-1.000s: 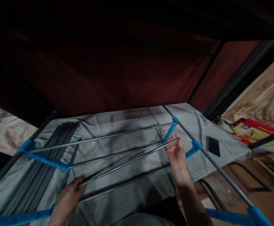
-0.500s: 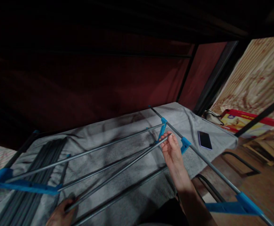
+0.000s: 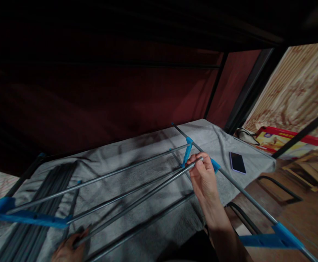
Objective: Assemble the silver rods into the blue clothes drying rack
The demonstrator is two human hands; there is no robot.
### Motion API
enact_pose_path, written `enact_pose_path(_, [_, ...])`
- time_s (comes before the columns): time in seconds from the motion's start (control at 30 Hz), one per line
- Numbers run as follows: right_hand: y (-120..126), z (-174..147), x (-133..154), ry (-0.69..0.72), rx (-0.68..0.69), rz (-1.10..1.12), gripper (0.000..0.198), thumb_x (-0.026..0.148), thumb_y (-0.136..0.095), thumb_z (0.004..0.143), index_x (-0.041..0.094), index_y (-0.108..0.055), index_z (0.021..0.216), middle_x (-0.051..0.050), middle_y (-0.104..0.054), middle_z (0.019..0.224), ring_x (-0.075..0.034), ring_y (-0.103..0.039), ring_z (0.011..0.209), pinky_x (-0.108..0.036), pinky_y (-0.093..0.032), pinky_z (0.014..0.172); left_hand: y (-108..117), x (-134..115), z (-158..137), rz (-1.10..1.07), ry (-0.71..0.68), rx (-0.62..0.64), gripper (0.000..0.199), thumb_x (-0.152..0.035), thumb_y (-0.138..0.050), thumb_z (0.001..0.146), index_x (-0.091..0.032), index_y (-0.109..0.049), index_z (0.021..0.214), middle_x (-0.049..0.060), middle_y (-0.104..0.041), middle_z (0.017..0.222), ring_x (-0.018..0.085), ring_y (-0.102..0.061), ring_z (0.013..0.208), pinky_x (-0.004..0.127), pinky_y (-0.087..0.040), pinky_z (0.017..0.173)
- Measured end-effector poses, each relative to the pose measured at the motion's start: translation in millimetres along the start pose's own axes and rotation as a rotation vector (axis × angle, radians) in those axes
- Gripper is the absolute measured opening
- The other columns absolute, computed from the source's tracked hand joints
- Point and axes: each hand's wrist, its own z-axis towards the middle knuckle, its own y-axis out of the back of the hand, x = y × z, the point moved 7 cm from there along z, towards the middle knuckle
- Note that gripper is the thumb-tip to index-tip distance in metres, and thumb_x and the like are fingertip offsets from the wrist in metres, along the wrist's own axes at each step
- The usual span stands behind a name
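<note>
A thin grey metal tube [image 3: 148, 195] slants across the middle, held at both ends. My right hand [image 3: 204, 174] grips its far end between thumb and fingers, near a blue plastic connector [image 3: 215, 165]. Around the near end, at the lower left, my left hand [image 3: 68, 248] is closed, its fingers partly in shadow. Other tubes run alongside, joined to a blue bracket [image 3: 33, 217] on the left and a blue bracket [image 3: 187, 153] on the right. A long side pole [image 3: 246, 191] passes through the right-hand connectors.
Several loose dark tubes [image 3: 45, 196] lie together on a grey blanket [image 3: 159, 165] at left. A phone [image 3: 237, 162] rests on the blanket at right. Beyond are a red and yellow box [image 3: 287, 140], a wooden stool [image 3: 311, 171] and a black bed-like frame [image 3: 216, 87].
My right hand has shifted slightly right, and its fingers have curled more tightly about the tube end. My left hand has moved slightly left, still on the other end.
</note>
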Motion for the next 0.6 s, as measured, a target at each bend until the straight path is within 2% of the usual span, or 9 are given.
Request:
enact_pose_path(0.13, [-8, -12, 12, -0.019, 0.051, -0.016, 0.024, 0.038, -0.083, 0.076, 0.026, -0.068, 0.091, 0.002, -0.067, 0.082, -0.013, -0.063, 0.079, -0.027, -0.051, 0.079, 5, -8, -2, -0.006, -0.012, 0.010, 0.027, -0.036, -0.054, 0.065, -0.028, -0.072, 0.084, 0.005, -0.077, 0.092, 0.033, -0.070, 0.099, 0.042, -0.056, 0.085])
enact_pose_path(0.27, [-11, -22, 22, -0.060, 0.114, -0.023, 0.025, 0.040, -0.082, 0.076, 0.026, -0.069, 0.092, 0.000, -0.069, 0.081, -0.017, -0.066, 0.078, -0.033, -0.054, 0.079, 7, -10, -3, -0.027, -0.018, -0.027, 0.028, -0.033, -0.055, 0.063, -0.030, -0.073, 0.084, 0.003, -0.077, 0.094, 0.032, -0.069, 0.103, 0.041, -0.056, 0.088])
enact_pose_path(0.43, [-11, -31, 27, -0.115, 0.202, -0.015, 0.028, 0.042, -0.081, 0.078, 0.024, -0.071, 0.097, -0.004, -0.073, 0.085, -0.021, -0.069, 0.083, -0.040, -0.056, 0.084, -1, 0, 0, -0.017, -0.042, -0.039, 0.032, -0.037, -0.053, 0.066, -0.027, -0.074, 0.088, 0.006, -0.077, 0.104, 0.032, -0.068, 0.107, 0.042, -0.054, 0.093])
enact_pose_path(0.6, [-12, -30, 26, -0.130, 0.250, -0.001, 0.027, 0.040, -0.079, 0.080, 0.024, -0.071, 0.101, -0.004, -0.075, 0.088, -0.020, -0.070, 0.084, -0.038, -0.055, 0.085, -2, 7, 3, -0.023, 0.027, -0.028, 0.038, -0.043, -0.051, 0.069, -0.023, -0.074, 0.091, 0.009, -0.076, 0.096, 0.032, -0.070, 0.094, 0.041, -0.056, 0.083])
